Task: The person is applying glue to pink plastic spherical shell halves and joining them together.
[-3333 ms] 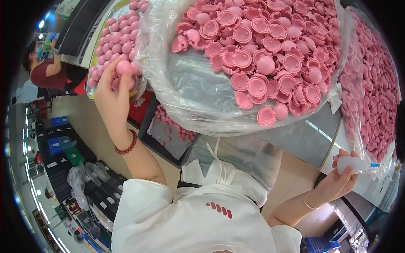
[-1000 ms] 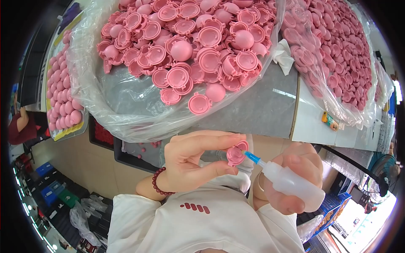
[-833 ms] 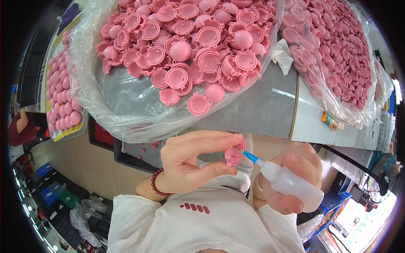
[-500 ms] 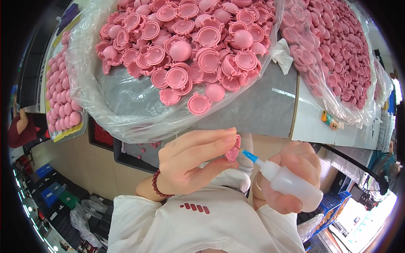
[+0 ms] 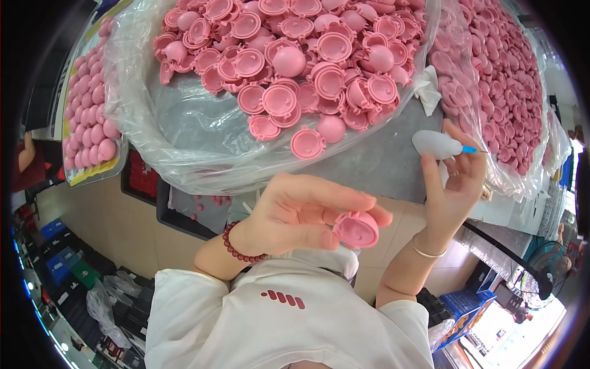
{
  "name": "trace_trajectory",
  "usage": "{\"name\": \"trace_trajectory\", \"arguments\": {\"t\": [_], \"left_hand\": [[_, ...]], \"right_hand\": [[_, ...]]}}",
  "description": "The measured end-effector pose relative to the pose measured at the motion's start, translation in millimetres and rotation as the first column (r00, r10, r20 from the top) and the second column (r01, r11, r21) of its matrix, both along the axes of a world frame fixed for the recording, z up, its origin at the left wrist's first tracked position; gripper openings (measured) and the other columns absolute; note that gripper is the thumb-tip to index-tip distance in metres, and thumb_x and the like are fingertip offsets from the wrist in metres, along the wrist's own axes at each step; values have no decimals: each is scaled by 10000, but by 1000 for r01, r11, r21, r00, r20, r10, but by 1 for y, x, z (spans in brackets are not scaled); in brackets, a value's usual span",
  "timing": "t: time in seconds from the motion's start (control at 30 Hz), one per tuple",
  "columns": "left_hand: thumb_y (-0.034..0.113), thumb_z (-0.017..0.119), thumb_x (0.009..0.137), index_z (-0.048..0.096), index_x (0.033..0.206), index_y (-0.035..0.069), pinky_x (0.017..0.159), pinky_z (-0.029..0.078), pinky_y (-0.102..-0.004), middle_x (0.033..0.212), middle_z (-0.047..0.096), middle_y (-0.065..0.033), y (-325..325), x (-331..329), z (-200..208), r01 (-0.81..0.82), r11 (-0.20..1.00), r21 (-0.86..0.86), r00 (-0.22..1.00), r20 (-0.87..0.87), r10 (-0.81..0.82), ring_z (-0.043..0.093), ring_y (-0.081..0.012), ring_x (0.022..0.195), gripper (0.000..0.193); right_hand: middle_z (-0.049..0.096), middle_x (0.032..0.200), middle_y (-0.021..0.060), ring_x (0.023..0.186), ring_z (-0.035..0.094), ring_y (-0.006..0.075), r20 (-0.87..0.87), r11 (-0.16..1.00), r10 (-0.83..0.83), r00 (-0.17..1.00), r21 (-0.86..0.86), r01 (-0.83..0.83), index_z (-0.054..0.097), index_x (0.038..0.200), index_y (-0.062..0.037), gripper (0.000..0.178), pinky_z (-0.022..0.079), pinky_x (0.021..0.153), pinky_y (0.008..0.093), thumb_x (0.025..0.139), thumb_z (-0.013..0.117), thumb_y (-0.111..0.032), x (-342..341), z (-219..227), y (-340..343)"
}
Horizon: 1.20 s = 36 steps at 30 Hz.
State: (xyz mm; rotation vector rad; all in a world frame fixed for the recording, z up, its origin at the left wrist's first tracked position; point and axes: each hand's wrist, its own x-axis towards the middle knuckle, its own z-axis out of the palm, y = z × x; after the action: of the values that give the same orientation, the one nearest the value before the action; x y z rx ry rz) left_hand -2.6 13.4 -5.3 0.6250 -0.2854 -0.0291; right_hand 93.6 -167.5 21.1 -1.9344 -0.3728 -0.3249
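Observation:
My left hand [image 5: 295, 212] pinches a pink cup-shaped plastic shell [image 5: 357, 232] between thumb and fingers, its hollow side facing up toward me. To the right, raised over the table edge, my right hand [image 5: 458, 181] is closed on a whitish squeeze bottle [image 5: 433, 145]. The bottle lies nearly level, its blue needle tip [image 5: 469, 149] pointing right, away from the shell. Beyond both hands, a heap of similar pink shells [image 5: 279, 100] rests on clear plastic sheeting [image 5: 215, 171]. A single shell [image 5: 307, 142] sits at the heap's near edge, beside a rounded pink piece [image 5: 332, 128].
A second heap of pink shells [image 5: 498, 92] fills a clear bag at the right. Crumpled white tissue [image 5: 427, 91] lies between the heaps on the grey tabletop [image 5: 369, 169]. Pink balls [image 5: 92, 117] fill a tray at left. Below the table edge stands a dark bin [image 5: 178, 229].
My right hand has carried the bottle up and right, away from the shell, turning its tip to the right. My left hand has tilted the shell so its hollow shows.

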Motion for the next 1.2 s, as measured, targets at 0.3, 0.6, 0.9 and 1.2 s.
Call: {"name": "trace_trajectory", "arguments": {"t": [0.3, 0.6, 0.9, 1.2], "left_hand": [[83, 655, 711, 474, 1116, 97, 603, 508, -291, 1018, 525, -242, -2, -2, -3, 231, 885, -404, 957, -69, -281, 582, -292, 848, 444], [80, 698, 664, 451, 1071, 100, 588, 511, -280, 1050, 499, -229, -1, -4, 3, 142, 922, -361, 951, -209, -229, 600, -227, 721, 477], [41, 663, 694, 440, 1117, -16, 786, 459, -285, 1086, 508, -118, 3, -10, 7, 34, 999, -42, 980, -193, -41, 531, -155, 937, 481], [136, 639, 742, 444, 1119, -33, 799, 441, -277, 1091, 506, -105, 3, -8, 14, 110, 993, 33, 972, -212, -101, 513, -142, 966, 457]], "right_hand": [[563, 990, 81, 908, 514, 145, 343, 788, -203, 917, -499, 361, 538, 1008, -9, 305, 421, 690, 243, 724, 605, -96, 72, 29, -93], [586, 847, 26, 745, 521, 100, 187, 614, -165, 968, -748, 250, 585, 921, -25, 192, 416, 675, 222, 754, 583, -122, 87, 20, -100], [538, 712, 52, 674, 493, 78, -272, 954, 276, 922, 195, -228, 496, 861, -1, 139, 376, 550, 160, 810, 533, -125, 23, 38, -110], [547, 822, 67, 646, 500, 87, -189, 934, 78, 979, -330, -138, 523, 942, 30, 176, 366, 543, 167, 800, 512, -73, -4, 10, -57]]}}
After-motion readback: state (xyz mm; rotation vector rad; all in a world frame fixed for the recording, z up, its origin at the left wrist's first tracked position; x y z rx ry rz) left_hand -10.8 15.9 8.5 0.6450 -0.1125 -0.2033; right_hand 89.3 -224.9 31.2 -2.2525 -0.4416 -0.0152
